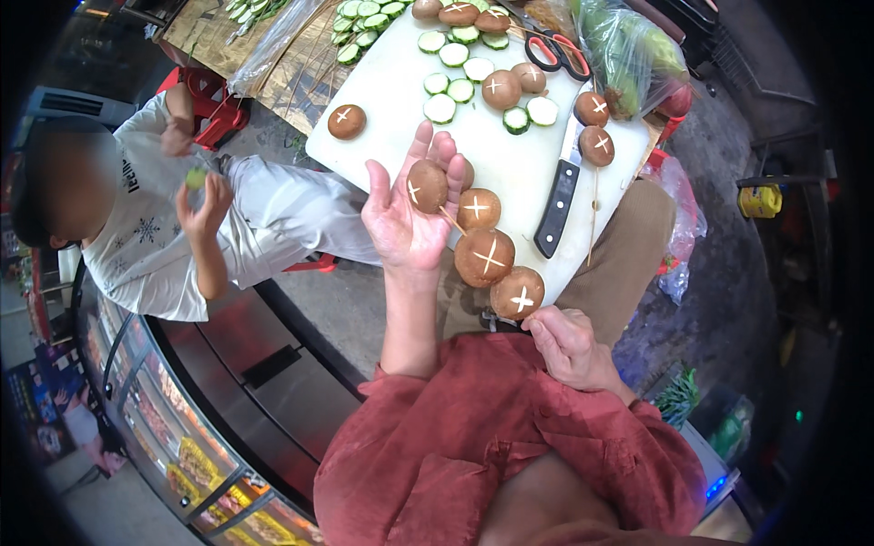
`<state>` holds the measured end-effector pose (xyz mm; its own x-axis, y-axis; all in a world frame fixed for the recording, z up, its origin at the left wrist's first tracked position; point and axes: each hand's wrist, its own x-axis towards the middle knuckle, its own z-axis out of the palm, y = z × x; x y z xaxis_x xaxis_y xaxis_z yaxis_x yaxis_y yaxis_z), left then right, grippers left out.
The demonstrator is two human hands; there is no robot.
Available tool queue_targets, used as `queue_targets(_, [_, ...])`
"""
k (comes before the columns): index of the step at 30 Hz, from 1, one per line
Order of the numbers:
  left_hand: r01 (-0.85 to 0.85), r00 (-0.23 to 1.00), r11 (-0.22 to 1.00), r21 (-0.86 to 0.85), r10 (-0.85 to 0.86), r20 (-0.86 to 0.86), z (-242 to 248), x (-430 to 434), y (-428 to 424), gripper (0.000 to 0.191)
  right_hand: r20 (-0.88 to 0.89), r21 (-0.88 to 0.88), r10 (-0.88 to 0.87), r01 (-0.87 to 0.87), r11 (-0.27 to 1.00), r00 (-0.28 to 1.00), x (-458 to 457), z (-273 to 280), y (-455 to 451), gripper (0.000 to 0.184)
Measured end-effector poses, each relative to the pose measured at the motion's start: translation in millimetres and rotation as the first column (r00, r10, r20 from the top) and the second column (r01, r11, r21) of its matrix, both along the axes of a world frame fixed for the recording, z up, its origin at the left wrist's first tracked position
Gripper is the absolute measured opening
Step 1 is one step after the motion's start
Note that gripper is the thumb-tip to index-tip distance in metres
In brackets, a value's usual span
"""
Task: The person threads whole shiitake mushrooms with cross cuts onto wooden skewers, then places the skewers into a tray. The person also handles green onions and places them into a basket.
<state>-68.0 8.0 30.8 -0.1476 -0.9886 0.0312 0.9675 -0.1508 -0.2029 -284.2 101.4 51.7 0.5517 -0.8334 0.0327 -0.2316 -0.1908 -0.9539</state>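
My right hand [567, 345] is closed around the lower end of a wooden skewer, just below a cross-cut brown mushroom [517, 292]. Farther up that skewer come a larger mushroom [485, 257] and, past a short bare length of stick, a mushroom [427, 186] at the tip end. That last one lies against the palm side of my left hand [413, 211], whose fingers stay extended and apart. Beside the left fingers is another mushroom [479, 208]; one more, partly hidden by them, shows behind. The white cutting board [382, 75] lies beyond both hands.
A black-handled knife [558, 208] lies on the board beside a skewer with two mushrooms [596, 145]. Cucumber slices [439, 108], scissors [556, 53] and bagged vegetables [631, 58] are farther back. At left sits a person [157, 205] holding a green piece, near a glass-fronted display case [164, 403].
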Motion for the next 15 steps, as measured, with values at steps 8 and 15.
queue_targets(8, [-0.072,0.985,0.996,-0.058,0.080,0.155,15,-10,1,0.054,-0.081,-0.062,-0.031,0.026,0.998,0.996,-5,0,0,0.003])
queue_targets(15, [-0.046,0.922,0.999,-0.014,0.048,0.385,15,-13,6,0.056,-0.073,-0.104,-0.042,0.034,0.994,0.996,-4,3,-1,0.002])
